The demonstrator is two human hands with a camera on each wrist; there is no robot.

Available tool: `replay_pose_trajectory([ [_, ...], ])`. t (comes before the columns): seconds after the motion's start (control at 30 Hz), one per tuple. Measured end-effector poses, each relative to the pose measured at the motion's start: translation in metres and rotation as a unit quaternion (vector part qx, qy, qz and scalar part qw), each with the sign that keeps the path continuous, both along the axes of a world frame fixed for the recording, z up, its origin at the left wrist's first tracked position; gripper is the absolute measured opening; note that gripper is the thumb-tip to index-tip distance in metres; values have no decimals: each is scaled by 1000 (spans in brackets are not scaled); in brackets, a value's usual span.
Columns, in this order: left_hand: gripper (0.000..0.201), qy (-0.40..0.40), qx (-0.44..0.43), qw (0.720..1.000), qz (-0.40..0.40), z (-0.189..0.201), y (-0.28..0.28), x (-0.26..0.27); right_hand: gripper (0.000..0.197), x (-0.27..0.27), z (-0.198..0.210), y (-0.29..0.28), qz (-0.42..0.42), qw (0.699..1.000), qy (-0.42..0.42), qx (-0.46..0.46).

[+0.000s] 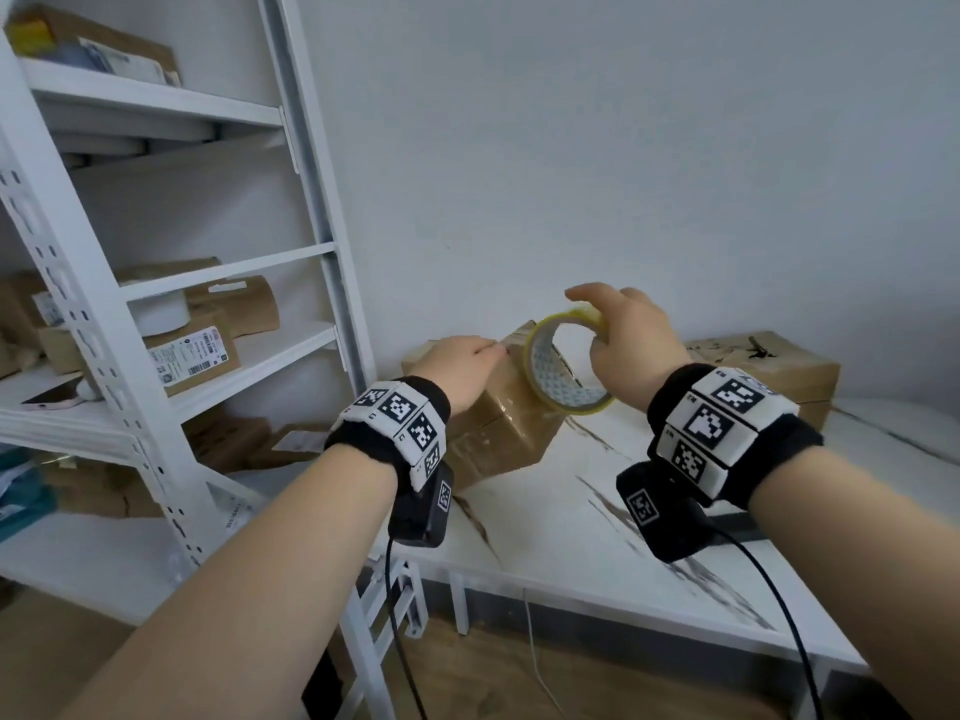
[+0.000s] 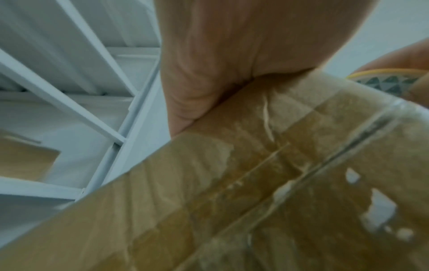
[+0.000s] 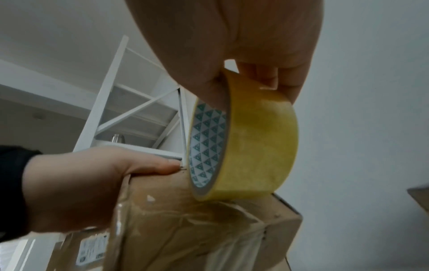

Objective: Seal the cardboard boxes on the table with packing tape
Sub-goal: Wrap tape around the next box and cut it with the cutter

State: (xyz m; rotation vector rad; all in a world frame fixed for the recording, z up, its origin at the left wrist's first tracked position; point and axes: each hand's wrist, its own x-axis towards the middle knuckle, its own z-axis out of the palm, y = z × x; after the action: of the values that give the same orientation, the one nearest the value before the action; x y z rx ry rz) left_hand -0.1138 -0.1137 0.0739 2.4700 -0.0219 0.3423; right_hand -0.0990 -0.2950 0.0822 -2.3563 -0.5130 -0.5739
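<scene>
A brown cardboard box [image 1: 498,439] [image 2: 255,201] [image 3: 197,229] stands on the white table [image 1: 571,517], with glossy clear tape strips across its top and sides. My left hand [image 1: 460,363] [image 2: 220,64] [image 3: 81,183] rests flat on the box's top, thumb along the edge. My right hand [image 1: 628,335] [image 3: 255,45] grips a yellowish roll of packing tape [image 1: 563,389] [image 2: 390,80] [image 3: 255,146] from above, holding it upright. The roll's lower rim sits at the box's top, just right of my left fingertips. Its inner core has a green triangle print.
A second cardboard box [image 1: 774,366] sits at the back right of the table by the wall. A white metal shelf unit [image 1: 332,210] holding labelled parcels [image 1: 192,356] stands close on the left. Cables hang from both wrist units past the table's front edge.
</scene>
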Motion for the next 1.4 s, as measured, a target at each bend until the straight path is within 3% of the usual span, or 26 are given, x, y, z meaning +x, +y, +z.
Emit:
replay_pose_trajectory([
  [0.13,38,-3,-87,996,-11,2,9,8,61,2,-2,3,18,999,39,27],
  [0.23,36,-8,-132,991,-17,4,18,8,56,2,-4,6,30,999,19,41],
  [0.43,31,-32,-147,988,21,11,46,7,60,-2,-1,0,33,999,-39,13],
  [0.67,33,-20,-170,983,64,15,56,9,72,-8,-20,6,37,997,-51,-45],
  [0.8,33,-12,-254,956,148,9,89,13,74,-7,-42,-8,8,995,-3,-95],
  [1.03,22,10,-408,895,178,-7,119,22,70,5,-56,25,23,990,35,-136],
  [1.3,23,21,-413,893,178,-6,125,27,67,20,-65,46,47,981,91,-163],
  [1.4,25,13,-347,921,180,-5,128,25,69,21,-67,55,55,977,107,-174],
])
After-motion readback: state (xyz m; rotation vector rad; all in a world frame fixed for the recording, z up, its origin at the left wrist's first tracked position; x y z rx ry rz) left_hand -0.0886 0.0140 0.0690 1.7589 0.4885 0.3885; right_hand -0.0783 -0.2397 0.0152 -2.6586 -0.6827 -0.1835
